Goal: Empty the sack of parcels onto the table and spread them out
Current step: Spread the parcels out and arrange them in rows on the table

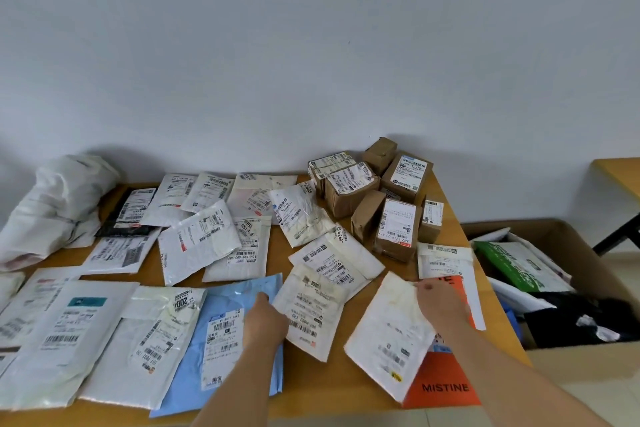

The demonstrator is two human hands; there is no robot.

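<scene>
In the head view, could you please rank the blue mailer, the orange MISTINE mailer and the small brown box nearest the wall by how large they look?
1. blue mailer, clearly the largest.
2. orange MISTINE mailer, though a white parcel covers much of it, so its full size is unsure.
3. small brown box, smallest, but also farthest from the camera.

I'm pinching a crinkled matt plastic mailer [388, 333] over smooth wooden table [446, 198]; taped brown cardboard boxes [394, 232] are sitting at its far right corner.
</scene>
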